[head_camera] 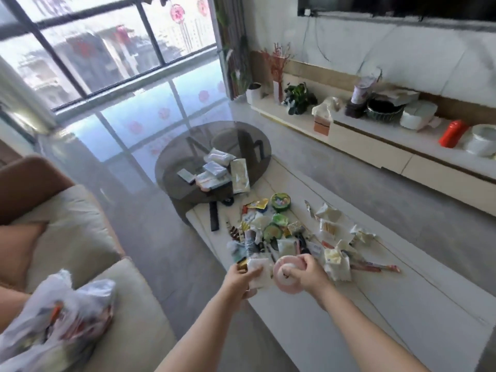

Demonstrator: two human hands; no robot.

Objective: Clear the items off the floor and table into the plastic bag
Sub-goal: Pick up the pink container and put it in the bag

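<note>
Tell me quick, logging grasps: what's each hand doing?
Left hand: closed on a white crumpled wrapper.
Right hand: closed on a round pink plastic container.

You've got a beige sofa [88, 232] on your left with a brown cushion [18, 251] on it, and big windows [102, 49] ahead reflecting off the glossy floor. Along the wall sits a long cream cabinet [375, 146] holding a potted plant [298, 98], a red bottle [453, 133] and white bowls [483, 140], under a wall-mounted TV [397, 6].
</note>
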